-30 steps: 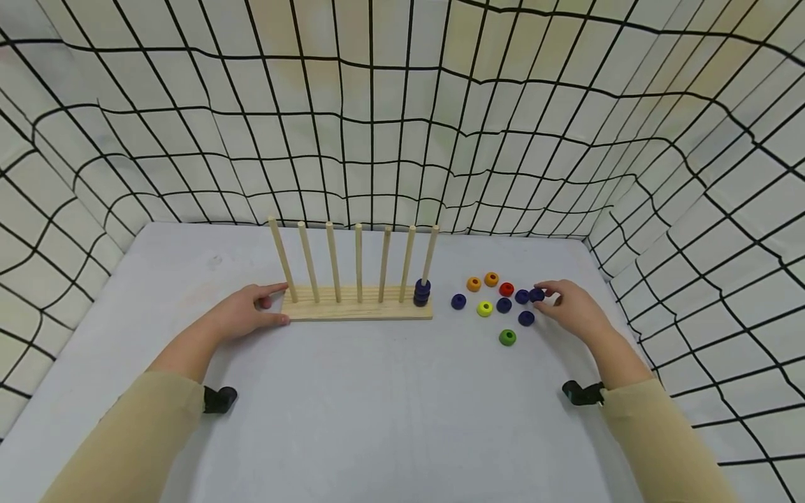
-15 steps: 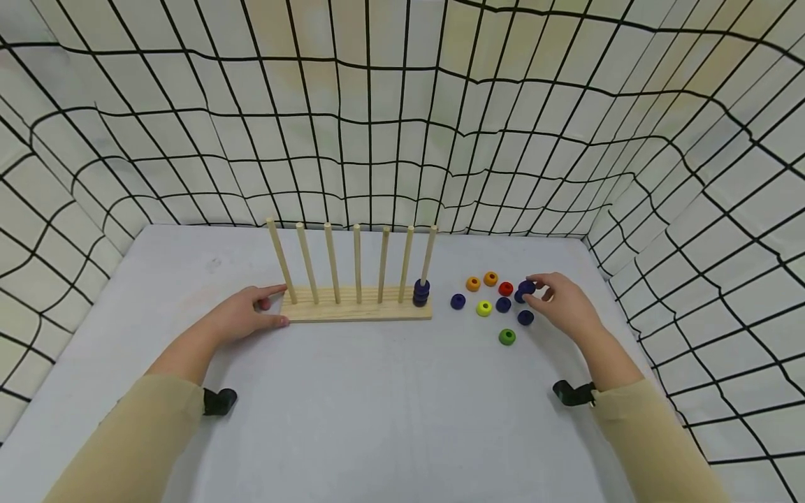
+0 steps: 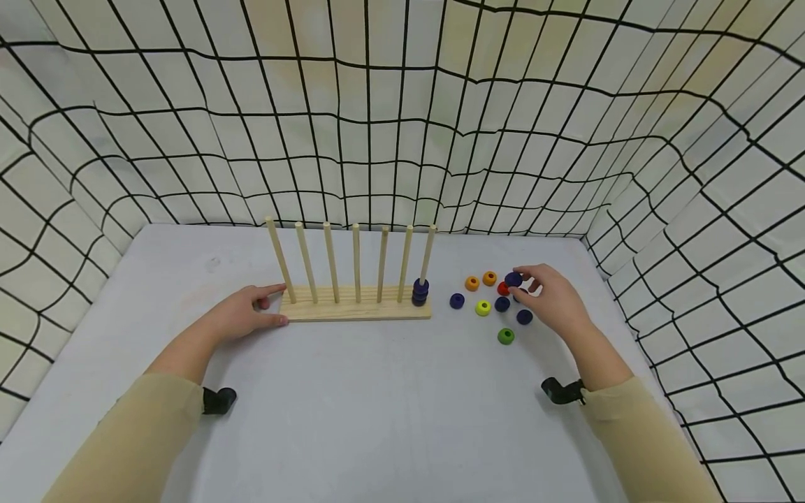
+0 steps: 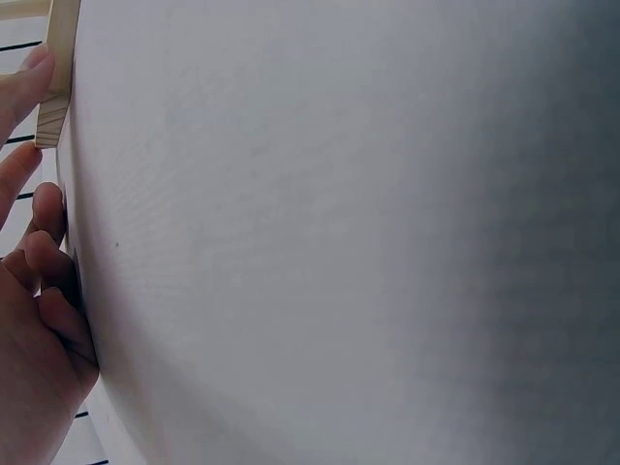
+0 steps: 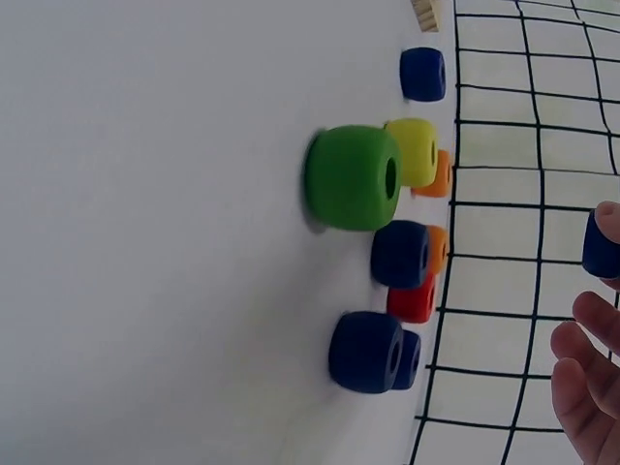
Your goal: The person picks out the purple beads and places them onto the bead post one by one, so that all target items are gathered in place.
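A wooden peg rack (image 3: 352,311) stands at the table's middle, with a row of upright pegs and a short stack of blue beads (image 3: 420,293) on its rightmost peg. My left hand (image 3: 242,313) holds the rack's left end between thumb and index finger; the left wrist view has those fingers on the corner of the wooden base (image 4: 60,92). To the right, my right hand (image 3: 553,299) pinches a blue bead (image 3: 513,279) between thumb and index finger. The right wrist view shows this bead (image 5: 603,247) raised above the others. The hand partly covers a blue bead behind it.
Loose beads lie right of the rack: a green (image 3: 506,336), a yellow (image 3: 483,308), two orange (image 3: 472,283), a red (image 3: 503,288) and several blue (image 3: 457,300). Black netting (image 3: 371,140) over white walls rises behind the table and along both sides.
My right hand has picked the blue bead up from the right of the group and moved left with it, over the red bead. My left hand stays at the rack.
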